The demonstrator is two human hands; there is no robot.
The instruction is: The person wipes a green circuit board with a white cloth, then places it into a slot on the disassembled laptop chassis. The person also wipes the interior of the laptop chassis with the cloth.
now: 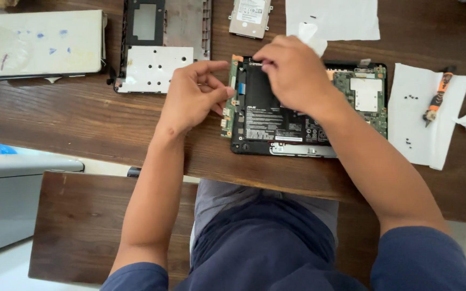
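This looks like a home repair bench, an ordinary wooden table (109, 129) used for fixing electronics. At its middle lies an opened laptop (303, 108) with battery and circuit board bare. Left of the laptop lies its removed bottom cover (163, 46); above it a loose hard drive (250, 17); to its right a paper towel (424, 116) carrying small screws (412, 97) and a screwdriver (439, 94).

light: soft, even daylight | shadows: faint under forearms | glare: white papers slightly washed | focus: mostly sharp
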